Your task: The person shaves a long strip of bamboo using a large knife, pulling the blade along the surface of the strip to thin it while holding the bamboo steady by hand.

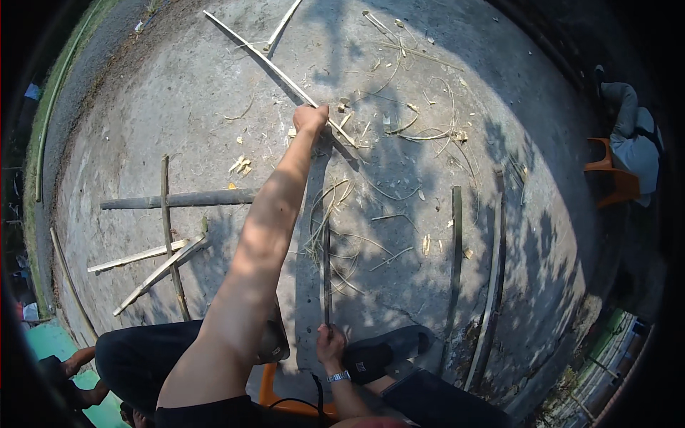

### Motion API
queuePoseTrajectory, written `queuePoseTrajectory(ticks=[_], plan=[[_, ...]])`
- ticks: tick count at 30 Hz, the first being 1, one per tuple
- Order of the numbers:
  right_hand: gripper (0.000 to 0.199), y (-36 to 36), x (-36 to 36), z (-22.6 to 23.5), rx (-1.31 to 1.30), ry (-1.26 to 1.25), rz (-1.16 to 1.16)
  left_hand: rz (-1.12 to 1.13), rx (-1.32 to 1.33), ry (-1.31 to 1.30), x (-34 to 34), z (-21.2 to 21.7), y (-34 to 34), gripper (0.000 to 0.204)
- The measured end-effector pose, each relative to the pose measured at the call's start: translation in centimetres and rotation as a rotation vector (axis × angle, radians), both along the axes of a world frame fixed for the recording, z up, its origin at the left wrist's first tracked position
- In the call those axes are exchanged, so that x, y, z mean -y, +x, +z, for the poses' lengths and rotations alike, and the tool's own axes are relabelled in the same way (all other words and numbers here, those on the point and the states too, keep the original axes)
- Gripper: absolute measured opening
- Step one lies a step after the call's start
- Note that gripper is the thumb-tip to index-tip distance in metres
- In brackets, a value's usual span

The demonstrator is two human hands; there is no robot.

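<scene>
My left arm stretches far forward, and my left hand (310, 118) is closed round a long pale split bamboo strip (260, 55). The strip slants from the far left down to the right, its near end just past my fist. Close to my body, my right hand (330, 346), with a metal watch at the wrist, is closed on a long narrow dark tool (327, 274). It points straight ahead over the ground; whether it is a blade or a stick I cannot tell. Curly bamboo shavings (330, 214) lie beside and partly over it.
Another pale strip (282, 27) lies at the far end. A dark pole (178, 200) and several crossed strips (158, 274) lie left; two long pieces (457, 250) (492, 285) lie right. A person sits on an orange chair (614, 175) at right. Another person's hands (82, 364) show lower left.
</scene>
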State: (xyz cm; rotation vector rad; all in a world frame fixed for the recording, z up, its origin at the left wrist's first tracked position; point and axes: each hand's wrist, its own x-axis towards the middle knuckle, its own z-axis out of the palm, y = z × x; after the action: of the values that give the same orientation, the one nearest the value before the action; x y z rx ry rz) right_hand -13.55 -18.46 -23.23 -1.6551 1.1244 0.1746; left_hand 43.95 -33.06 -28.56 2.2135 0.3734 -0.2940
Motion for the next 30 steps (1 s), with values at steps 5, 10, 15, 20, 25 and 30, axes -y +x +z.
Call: queuePoseTrajectory(ticks=[5, 10, 15, 20, 25, 30], plan=[[0.036, 1.0, 1.8, 3.1, -0.079, -0.008, -0.036, 0.364, 0.12, -0.968, -2.2, 4.6, -6.2, 0.014], [0.045, 1.0, 2.0, 3.6, -0.002, -0.149, -0.049, 0.374, 0.245, -1.194, -6.6, 16.9, -16.9, 0.01], [0.051, -0.1, 5.0, 3.1, 0.265, -0.254, -0.271, 0.298, 0.509, -1.244, -8.6, 31.4, -25.5, 0.008], [0.049, -0.1, 8.6, 13.8, 0.377, 0.033, -0.594, 0.089, 0.573, -1.087, -18.6, 37.0, -31.9, 0.077], [0.049, -3.5, 10.5, 17.0, 0.599, 0.12, -0.689, -0.097, 0.459, -1.661, -31.3, 38.7, -25.7, 0.096], [0.05, -6.9, 9.4, 19.9, 0.668, 0.041, -0.736, 0.187, 0.473, -1.402, -32.1, 42.0, -26.0, 0.052]])
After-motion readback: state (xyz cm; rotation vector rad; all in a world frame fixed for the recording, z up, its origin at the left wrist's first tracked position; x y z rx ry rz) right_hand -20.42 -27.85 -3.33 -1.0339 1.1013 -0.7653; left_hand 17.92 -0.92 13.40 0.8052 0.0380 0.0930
